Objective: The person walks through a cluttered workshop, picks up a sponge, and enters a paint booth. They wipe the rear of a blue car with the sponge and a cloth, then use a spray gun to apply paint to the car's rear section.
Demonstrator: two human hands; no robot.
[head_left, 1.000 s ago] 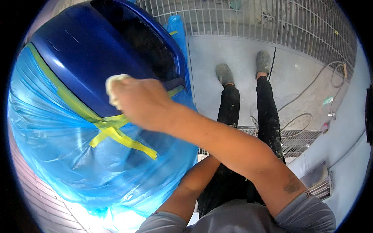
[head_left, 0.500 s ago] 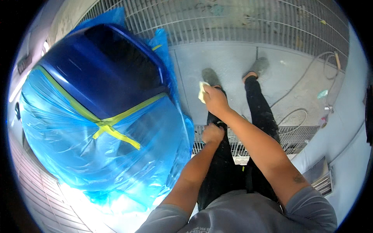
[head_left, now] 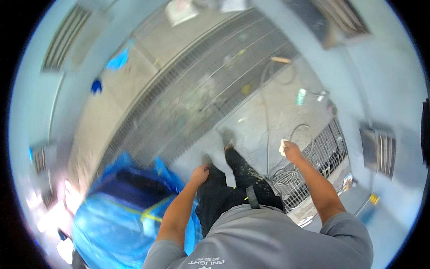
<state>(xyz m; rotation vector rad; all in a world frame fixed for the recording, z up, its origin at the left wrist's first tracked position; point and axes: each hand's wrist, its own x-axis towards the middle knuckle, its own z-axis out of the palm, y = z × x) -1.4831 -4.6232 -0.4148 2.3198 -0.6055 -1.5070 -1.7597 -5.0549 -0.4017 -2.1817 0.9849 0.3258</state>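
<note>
My right hand (head_left: 293,153) is held out to the right, closed around a crumpled pale yellow cloth (head_left: 282,147). My left hand (head_left: 199,174) hangs by my left thigh with its fingers curled in, and nothing shows in it. Nearest to that hand, at lower left, is a glossy dark blue car panel (head_left: 134,187), with light blue plastic sheeting (head_left: 107,226) around it. Yellow-green masking tape (head_left: 152,216) runs along the sheeting's edge and crosses at a corner. Neither hand touches the panel.
A long floor grating (head_left: 192,85) crosses ahead of my feet. A hose (head_left: 267,130) runs over the floor to a coil (head_left: 286,178) beside a second grating (head_left: 331,143). Vented boxes (head_left: 380,150) line the pale walls. Blue plastic scraps (head_left: 118,59) lie at far left.
My body and view have turned to the right, away from the panel, which now sits lower left. My right hand has swung out rightward with the cloth; my left hand has moved apart from it.
</note>
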